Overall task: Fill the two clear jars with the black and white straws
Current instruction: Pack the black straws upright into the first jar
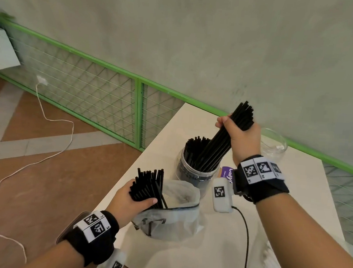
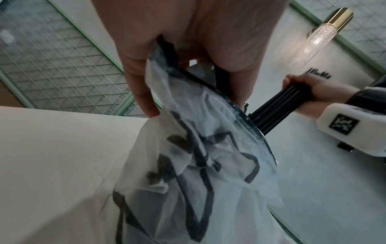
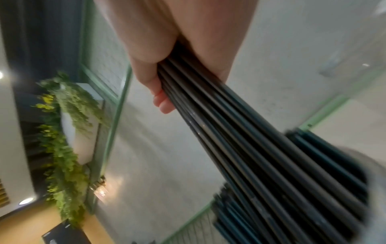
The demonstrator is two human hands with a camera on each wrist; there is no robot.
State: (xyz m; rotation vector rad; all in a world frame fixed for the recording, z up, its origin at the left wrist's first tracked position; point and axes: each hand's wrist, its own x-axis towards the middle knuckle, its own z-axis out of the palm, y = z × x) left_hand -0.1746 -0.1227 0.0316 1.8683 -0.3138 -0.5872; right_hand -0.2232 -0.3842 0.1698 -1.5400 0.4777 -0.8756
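Note:
A clear jar (image 1: 196,171) stands mid-table, packed with upright black straws. My right hand (image 1: 240,136) grips a tilted bundle of black straws (image 1: 219,145) whose lower ends sit inside that jar's mouth; the same bundle (image 3: 240,132) fills the right wrist view. My left hand (image 1: 132,200) grips a second bunch of black straws (image 1: 149,184) standing in a frosted plastic bag (image 1: 168,220) at the table's front left. That bag (image 2: 198,165) shows black print in the left wrist view. A second clear jar (image 1: 274,143) stands at the back right, behind my right hand, apparently without straws.
The white table (image 1: 214,253) has its left edge close to my left hand. A purple packet (image 1: 227,173) lies beside the filled jar. A black cable (image 1: 245,234) runs across the table front. A green mesh railing (image 1: 102,98) lines the wall.

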